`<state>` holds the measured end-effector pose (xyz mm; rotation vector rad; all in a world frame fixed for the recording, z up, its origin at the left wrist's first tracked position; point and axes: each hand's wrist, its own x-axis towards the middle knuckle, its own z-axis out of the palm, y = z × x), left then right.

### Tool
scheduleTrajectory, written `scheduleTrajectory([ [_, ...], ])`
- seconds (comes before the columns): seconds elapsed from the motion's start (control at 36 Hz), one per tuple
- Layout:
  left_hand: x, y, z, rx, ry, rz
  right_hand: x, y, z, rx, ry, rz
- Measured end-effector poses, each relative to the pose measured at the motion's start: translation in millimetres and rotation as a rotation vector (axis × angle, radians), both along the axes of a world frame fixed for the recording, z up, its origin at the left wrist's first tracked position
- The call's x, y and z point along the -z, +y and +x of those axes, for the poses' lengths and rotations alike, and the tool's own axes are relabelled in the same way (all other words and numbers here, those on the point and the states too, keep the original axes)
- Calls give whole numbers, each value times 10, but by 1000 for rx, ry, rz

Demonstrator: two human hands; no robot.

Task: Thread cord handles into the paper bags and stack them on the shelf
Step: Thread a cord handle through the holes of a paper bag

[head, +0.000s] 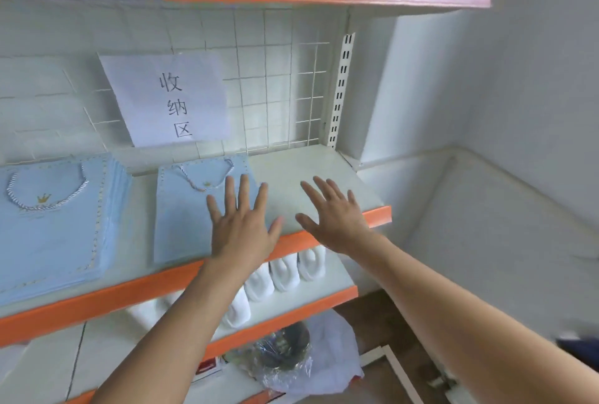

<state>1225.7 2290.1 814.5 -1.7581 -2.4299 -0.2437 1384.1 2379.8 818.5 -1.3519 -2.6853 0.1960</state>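
A light blue paper bag [181,219] with a twisted cord handle [207,178] lies flat on the white shelf [324,170]. My left hand [241,225] is spread with straight fingers over the bag's right edge. My right hand [330,212] hovers open over the bare shelf to the right, holding nothing. A stack of the same blue bags [55,225], with a gold crown print and a corded handle on top, lies at the left of the shelf.
A paper sign [168,99] hangs on the wire grid behind the shelf. The shelf has an orange front edge [129,290]. White bottles [285,270] stand on the shelf below. A crumpled plastic bag [291,358] sits lower down. A white wall closes the right side.
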Motion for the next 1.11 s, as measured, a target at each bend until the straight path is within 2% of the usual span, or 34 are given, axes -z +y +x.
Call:
scheduleTrajectory([
  [0.11,137,-135,687,163,-17,110,97,-371,808,120,22,31],
  [0.22,347,-378,1429,318,-12,102,261,-873,1672,240,-29,42],
  [0.36,524,-809,2419,495,-47,-21,544,-1672,2762,408,-26,29],
  [0.53,733,-1526,3711,688,2,-112,811,-2856,4071,652,-28,-26],
  [0.67,841,-2239,4779,944,66,-217,905,-4051,4995,899,18,-76],
  [0.83,887,-3091,5945,1291,141,-207,1050,-5337,5822,1265,57,-147],
  [1.0,903,-3771,6936,1581,194,-167,1030,-6320,6293,1580,35,-144],
  [1.11,976,-4194,7511,1807,128,-163,928,-6950,6455,1811,-8,-148],
])
